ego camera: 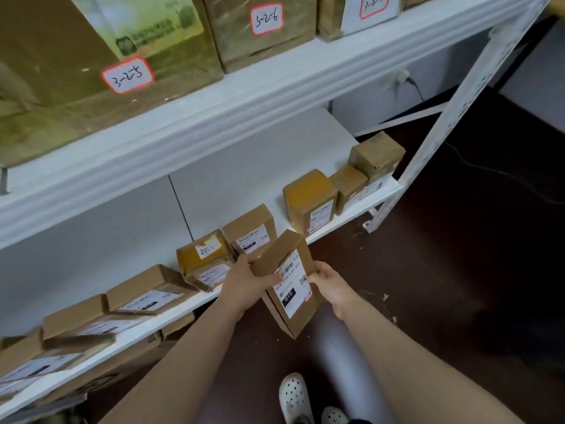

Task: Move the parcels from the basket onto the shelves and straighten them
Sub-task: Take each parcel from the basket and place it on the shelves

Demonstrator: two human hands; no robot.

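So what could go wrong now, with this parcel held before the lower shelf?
1. The parcel hangs over the floor, held by the left hand and right hand at its edges; a slip could drop it.
2. Pushing it in might knock the neighbouring box at the shelf front.

A single head-worn camera looks forward and down, tilted. It sits close to the lower shelf [260, 179]. The floor [458, 270] fills its right side.

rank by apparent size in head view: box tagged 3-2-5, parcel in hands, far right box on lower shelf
1. box tagged 3-2-5
2. held parcel, nearest the camera
3. far right box; farther off, so real ranking unsure
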